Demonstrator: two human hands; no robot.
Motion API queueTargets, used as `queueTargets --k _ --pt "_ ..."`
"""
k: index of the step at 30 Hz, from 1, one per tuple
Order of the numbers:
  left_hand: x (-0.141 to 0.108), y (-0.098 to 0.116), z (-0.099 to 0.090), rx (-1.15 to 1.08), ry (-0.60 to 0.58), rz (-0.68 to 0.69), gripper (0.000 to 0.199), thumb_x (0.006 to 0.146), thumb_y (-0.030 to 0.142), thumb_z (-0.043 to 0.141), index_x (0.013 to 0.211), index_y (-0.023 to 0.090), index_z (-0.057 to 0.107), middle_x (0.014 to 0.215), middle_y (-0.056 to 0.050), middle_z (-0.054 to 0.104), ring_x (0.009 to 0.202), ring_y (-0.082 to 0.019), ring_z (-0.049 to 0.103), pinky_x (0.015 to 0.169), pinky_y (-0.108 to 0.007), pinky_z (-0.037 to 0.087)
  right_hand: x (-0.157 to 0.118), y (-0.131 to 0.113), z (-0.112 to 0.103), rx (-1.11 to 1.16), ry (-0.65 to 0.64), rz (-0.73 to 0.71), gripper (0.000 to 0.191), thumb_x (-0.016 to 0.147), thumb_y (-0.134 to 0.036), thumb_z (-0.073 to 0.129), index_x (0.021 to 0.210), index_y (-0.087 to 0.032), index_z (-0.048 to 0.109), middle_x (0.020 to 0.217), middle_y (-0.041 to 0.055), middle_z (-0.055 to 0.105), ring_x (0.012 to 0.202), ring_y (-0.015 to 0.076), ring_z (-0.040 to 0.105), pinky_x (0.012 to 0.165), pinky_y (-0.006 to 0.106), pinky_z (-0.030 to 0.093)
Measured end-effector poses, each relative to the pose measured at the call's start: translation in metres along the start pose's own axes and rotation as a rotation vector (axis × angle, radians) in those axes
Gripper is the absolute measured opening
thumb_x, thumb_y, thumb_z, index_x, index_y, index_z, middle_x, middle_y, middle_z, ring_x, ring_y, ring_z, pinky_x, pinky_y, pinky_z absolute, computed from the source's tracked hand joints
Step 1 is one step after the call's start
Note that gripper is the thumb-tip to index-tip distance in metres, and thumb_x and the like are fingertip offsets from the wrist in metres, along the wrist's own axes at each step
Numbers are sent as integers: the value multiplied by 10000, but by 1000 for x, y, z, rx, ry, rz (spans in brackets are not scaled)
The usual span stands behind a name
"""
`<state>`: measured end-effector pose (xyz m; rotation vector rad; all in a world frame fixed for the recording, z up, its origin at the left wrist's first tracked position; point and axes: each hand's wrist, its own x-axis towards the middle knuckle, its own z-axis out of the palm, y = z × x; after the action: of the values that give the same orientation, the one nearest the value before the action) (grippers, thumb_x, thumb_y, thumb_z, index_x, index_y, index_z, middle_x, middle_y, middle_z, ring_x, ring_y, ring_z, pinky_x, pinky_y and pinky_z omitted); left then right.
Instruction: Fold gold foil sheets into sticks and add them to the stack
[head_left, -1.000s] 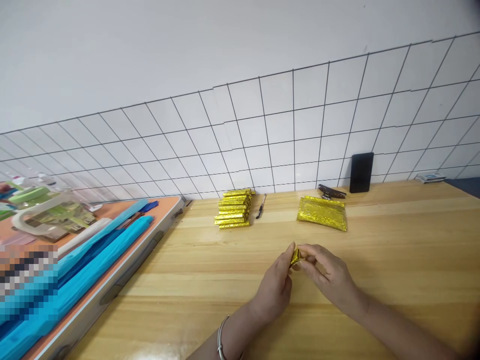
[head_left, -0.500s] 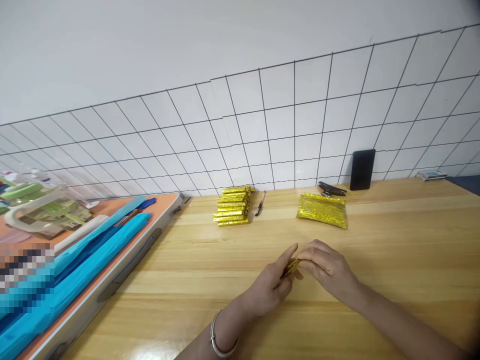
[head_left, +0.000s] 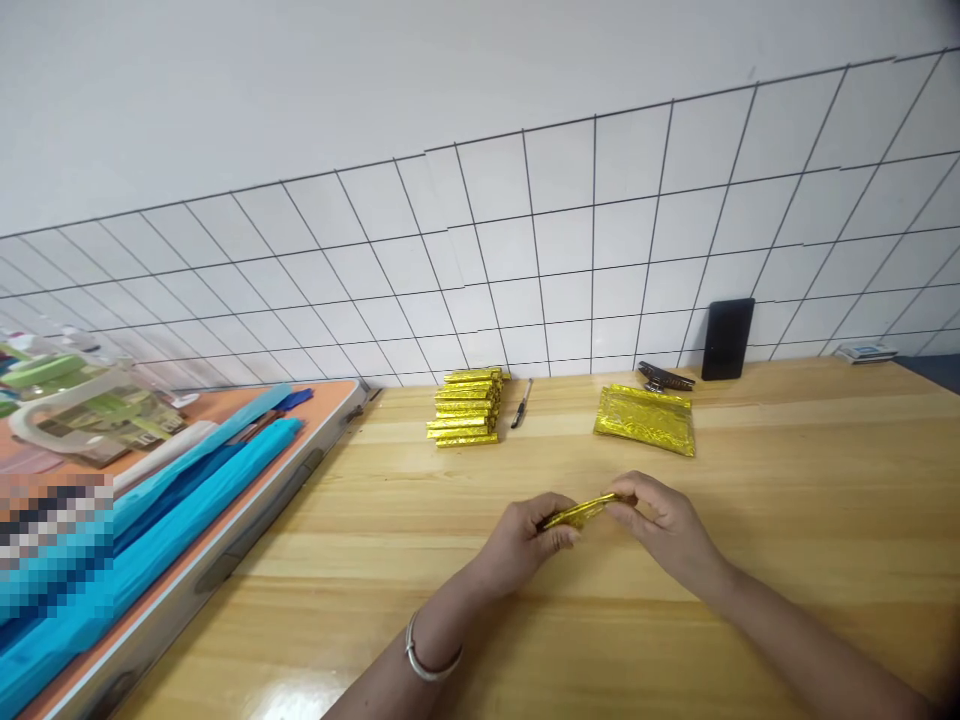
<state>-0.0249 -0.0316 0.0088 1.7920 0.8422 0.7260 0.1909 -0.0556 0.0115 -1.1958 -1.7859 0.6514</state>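
Observation:
A folded piece of gold foil paper [head_left: 581, 513] spans the gap between my two hands, above the wooden table. My left hand [head_left: 525, 538] pinches its left end between thumb and fingers; a silver bangle circles that wrist. Thumb and fingertips of my right hand [head_left: 660, 515] grip the other end. Beyond the hands lies a flat stack of gold foil sheets [head_left: 645, 420], with a black claw clip [head_left: 666, 377] touching its far edge. Farther left is a pile of gold foil rolls [head_left: 466, 408], and a pen [head_left: 522, 404] lies beside it.
A black rectangular object [head_left: 728, 339] leans on the tiled wall. On the left, an orange-topped surface with a raised rim [head_left: 330, 408] holds blue crepe-like rolls [head_left: 225, 490] and a clear container with a green-and-white handle [head_left: 90, 410]. A small flat stack [head_left: 867, 352] lies far right.
My left index finger, raised before, has come down onto the foil. My hands have drawn slightly apart, and more of the foil strip shows between them.

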Motion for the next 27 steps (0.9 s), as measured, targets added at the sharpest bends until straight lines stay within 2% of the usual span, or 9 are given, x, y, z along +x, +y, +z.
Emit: queueTargets --k 4,9,12,16,21,27 --pt "7 -8 -18 -200 160 -9 346 705 367 704 948 135 620 815 -27 602 729 -127 537 661 -226 424 4 21 -3 -37 31 45 94 850 -284 525 890 -216 576 841 12 599 753 147 554 708 270 453" --pt "11 -23 -23 -353 170 -5 394 641 355 761 938 140 618 796 -25 592 698 -119 536 630 -229 431 4 46 0 -98 29 -58 107 852 -254 513 935 -227 575 933 34 603 866 172 559 775 305 447" --pt "9 -26 -24 -308 201 35 389 660 334 755 976 145 627 837 -38 594 718 -123 540 628 -228 431 4 55 1 -128 49 -67 117 849 -260 516 946 -234 576 939 33 602 878 179 561 782 316 451" --pt "8 -26 -26 -218 271 82 350 696 325 732 980 138 646 786 -38 601 693 -116 536 623 -224 437 3 60 3 -148 60 -68 123 848 -277 520 951 -237 574 941 33 600 871 181 563 785 326 454" --pt "10 -30 -25 -148 323 67 266 739 329 691 925 139 675 850 -70 671 776 -161 600 713 -271 483 3 60 4 -167 50 -85 123 854 -268 516 960 -238 570 941 39 596 876 183 556 780 330 455" --pt "9 -32 -24 -68 349 108 248 775 305 656 975 158 655 916 -70 688 840 -178 630 790 -304 500 3 55 5 -203 24 -165 161 848 -259 545 1007 -237 564 956 46 600 910 184 555 809 332 454"
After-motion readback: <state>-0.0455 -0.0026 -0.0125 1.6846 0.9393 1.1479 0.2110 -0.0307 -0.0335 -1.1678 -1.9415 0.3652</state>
